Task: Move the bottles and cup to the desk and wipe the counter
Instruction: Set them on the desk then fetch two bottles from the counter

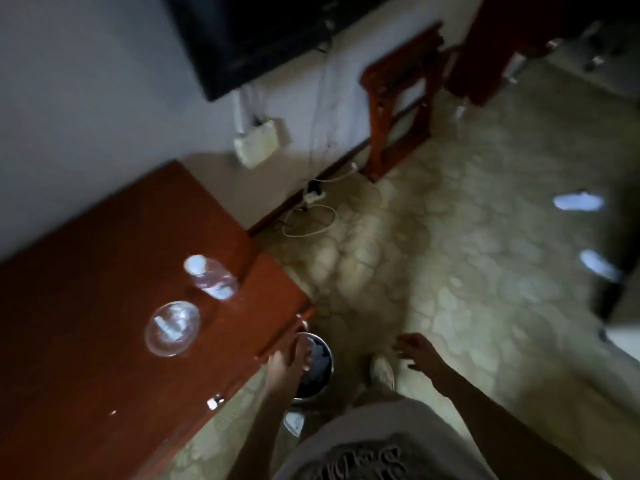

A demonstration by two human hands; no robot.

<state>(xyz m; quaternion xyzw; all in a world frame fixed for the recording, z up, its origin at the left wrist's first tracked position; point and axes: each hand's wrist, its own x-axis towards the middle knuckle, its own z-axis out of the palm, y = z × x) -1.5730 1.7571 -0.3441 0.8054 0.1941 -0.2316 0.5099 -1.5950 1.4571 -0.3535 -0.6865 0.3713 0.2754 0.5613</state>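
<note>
Worktop (pixel 104 271) of reddish wood fills my left side, standing against the pale wall. On it sits a clear plastic cup (pixel 172 328) with a domed lid, and just beyond it, near the worktop's far corner, a clear water bottle (pixel 211 277) with a white cap stands upright; the two are close but apart. My left hand (pixel 289 363) hangs just off the worktop's front edge, fingers loosely spread, its grip wide and holding nothing. Beneath it on the floor is a round metal bin (pixel 320 367) with something dark inside. My right hand (pixel 415 351) reaches out over the pale patterned floor (pixel 485 271), fingers loose and empty too. Farther off, a dark wooden stool (pixel 398 98) stands by the wall below a black television (pixel 259 36). Everything is blurred.
</note>
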